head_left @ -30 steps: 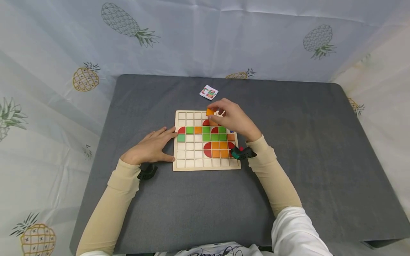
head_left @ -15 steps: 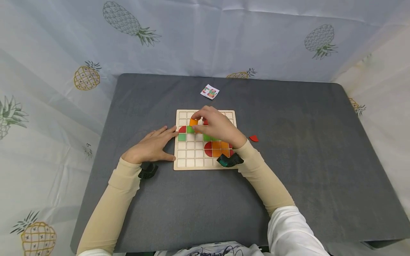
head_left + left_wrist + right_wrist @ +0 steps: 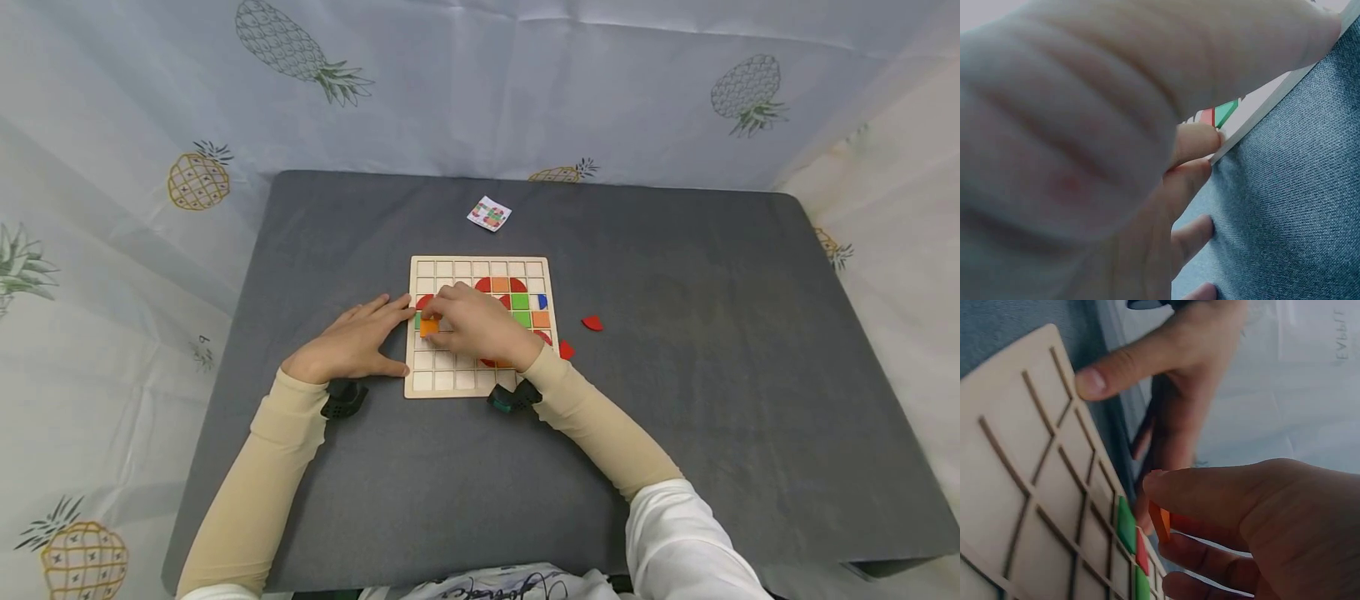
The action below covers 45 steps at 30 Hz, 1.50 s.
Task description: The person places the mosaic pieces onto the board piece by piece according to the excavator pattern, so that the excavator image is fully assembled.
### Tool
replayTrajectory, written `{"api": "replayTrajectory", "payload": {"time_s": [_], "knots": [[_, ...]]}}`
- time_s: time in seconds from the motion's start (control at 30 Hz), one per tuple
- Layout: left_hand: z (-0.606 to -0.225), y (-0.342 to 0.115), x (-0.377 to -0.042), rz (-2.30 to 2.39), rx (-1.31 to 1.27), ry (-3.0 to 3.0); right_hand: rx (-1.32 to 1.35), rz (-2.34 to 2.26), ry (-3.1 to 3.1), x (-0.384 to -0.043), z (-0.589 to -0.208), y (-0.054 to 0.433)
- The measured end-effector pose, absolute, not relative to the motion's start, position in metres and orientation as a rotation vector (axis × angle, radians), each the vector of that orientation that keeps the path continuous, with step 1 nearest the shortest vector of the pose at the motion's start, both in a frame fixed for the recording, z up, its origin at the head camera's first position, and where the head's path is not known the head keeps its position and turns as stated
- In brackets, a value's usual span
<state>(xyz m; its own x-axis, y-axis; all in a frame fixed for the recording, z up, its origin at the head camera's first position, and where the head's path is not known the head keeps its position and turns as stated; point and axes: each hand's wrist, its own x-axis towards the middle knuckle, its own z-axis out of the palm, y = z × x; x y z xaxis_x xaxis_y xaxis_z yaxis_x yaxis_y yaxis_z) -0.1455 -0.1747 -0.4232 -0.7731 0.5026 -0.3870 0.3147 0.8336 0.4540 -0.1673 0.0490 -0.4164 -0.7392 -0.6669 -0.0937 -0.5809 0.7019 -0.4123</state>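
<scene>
A wooden grid board [image 3: 444, 381] lies on the table, with red, green, orange and blue tiles in some cells. My right hand [image 3: 483, 323] pinches an orange square tile [image 3: 428, 327] between thumb and fingertips, over the board's left side. In the right wrist view, the orange tile [image 3: 1160, 522] is tilted and held above the board, near a green tile [image 3: 1126, 525]. My left hand [image 3: 356, 340] is spread, its thumb and fingertips at the board's left edge. Part of the board's tile pattern is hidden under my right hand.
A small printed pattern card [image 3: 489, 214] lies behind the board. To the right of the board is a loose red quarter-round tile [image 3: 592, 323]; another red piece [image 3: 566, 350] sits against the board's right edge. Grey cloth [image 3: 712, 375] covers the table.
My right hand has carried the orange tile from the board's far edge leftward and nearer, to the left columns. The left hand stays put at the edge.
</scene>
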Motion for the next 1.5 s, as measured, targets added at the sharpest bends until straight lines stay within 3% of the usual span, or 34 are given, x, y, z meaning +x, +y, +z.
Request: {"api": "replayTrajectory", "payload": {"time_s": [1.07,1.5], "knots": [[-0.422,-0.177,-0.145,0.530,0.608,2.495,-1.191,-0.400,2.688,-0.157,-0.434,0.037],[-0.422,-0.177,-0.145,0.514,0.609,2.510,-1.019,-0.823,2.554,-0.165,-0.398,0.065]]}}
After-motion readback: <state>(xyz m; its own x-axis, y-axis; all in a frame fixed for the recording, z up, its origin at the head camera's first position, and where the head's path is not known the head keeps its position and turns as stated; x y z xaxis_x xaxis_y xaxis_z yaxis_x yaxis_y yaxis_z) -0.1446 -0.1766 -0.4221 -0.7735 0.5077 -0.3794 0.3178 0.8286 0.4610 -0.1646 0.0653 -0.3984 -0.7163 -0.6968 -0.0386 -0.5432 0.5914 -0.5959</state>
